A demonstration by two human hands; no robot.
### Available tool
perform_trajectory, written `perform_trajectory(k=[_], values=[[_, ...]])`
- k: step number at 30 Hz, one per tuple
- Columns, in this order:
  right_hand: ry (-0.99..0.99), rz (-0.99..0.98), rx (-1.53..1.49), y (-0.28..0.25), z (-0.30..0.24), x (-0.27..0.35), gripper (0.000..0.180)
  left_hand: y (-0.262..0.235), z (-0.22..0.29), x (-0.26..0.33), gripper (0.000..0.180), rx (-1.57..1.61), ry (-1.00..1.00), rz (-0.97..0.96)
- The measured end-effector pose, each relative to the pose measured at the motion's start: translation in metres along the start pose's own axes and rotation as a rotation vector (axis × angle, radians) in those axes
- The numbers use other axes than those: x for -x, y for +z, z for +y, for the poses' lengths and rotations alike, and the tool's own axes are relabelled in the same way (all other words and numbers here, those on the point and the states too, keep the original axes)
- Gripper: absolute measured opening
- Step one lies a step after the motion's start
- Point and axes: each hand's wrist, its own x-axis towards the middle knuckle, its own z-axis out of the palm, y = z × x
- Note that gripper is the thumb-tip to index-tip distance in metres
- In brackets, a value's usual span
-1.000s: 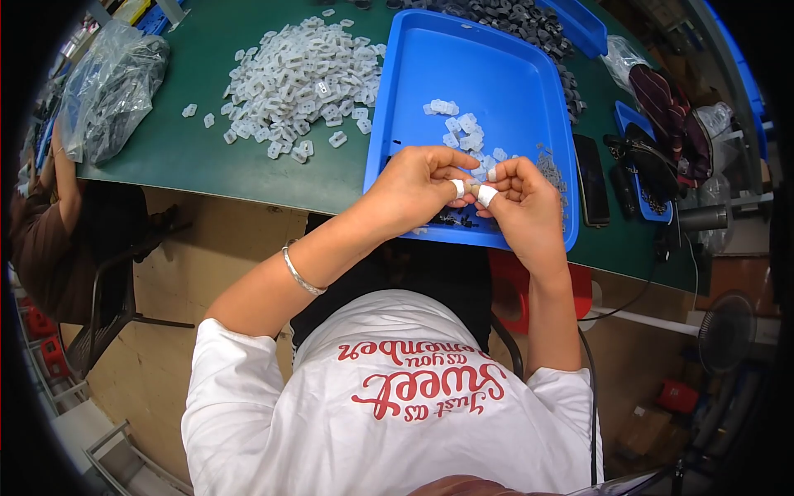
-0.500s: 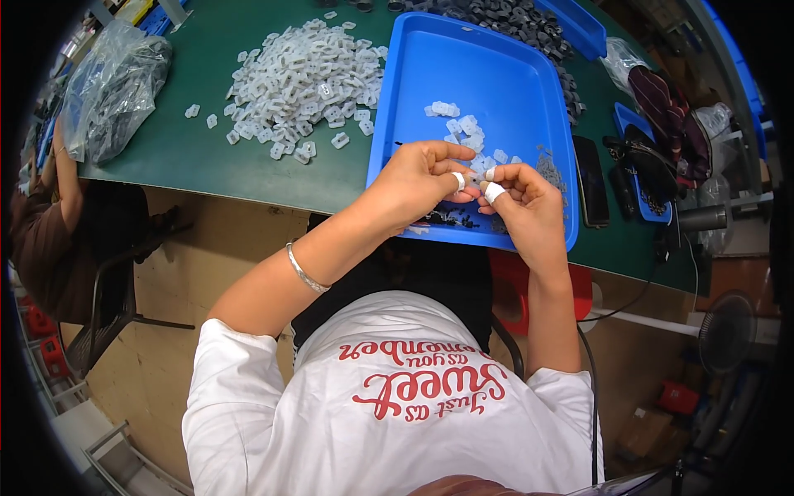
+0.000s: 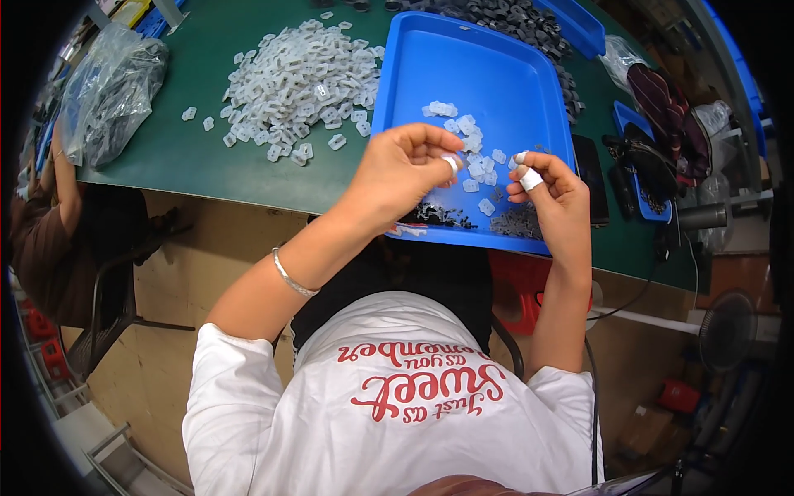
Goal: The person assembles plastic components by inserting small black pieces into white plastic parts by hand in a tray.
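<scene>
Over the near left part of a blue tray (image 3: 471,66) is my left hand (image 3: 401,169), its fingers curled toward a thumb wrapped in white tape. Whatever it may hold is hidden. My right hand (image 3: 556,197) is above the tray's right side, thumb and forefinger, both taped, pinched together. Anything between those tips is too small to name. Small translucent white plastic pieces (image 3: 473,169) lie in the tray between the hands. Tiny black parts (image 3: 442,217) and small grey parts (image 3: 517,221) are heaped along its near edge.
A large pile of white plastic pieces (image 3: 294,83) covers the green table (image 3: 223,174) left of the tray. Dark parts (image 3: 496,21) are piled behind it. A clear bag (image 3: 116,91) sits far left, near a seated person (image 3: 50,215). A black phone (image 3: 589,178) lies right of the tray.
My hands were together over the tray and have moved apart, the left one leftward and the right one rightward. More of the white pieces between them now shows.
</scene>
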Motion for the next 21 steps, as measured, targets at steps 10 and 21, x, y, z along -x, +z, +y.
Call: perform_trajectory(k=[10, 21], values=[[-0.06, -0.127, 0.441, -0.005, 0.017, 0.007, 0.012, -0.122, 0.062, -0.038, 0.018, -0.812, 0.679, 0.469], [-0.257, -0.382, 0.518, 0.02, 0.002, 0.009, 0.016, -0.046, 0.031, -0.022, 0.022, -1.083, 0.698, -0.061]])
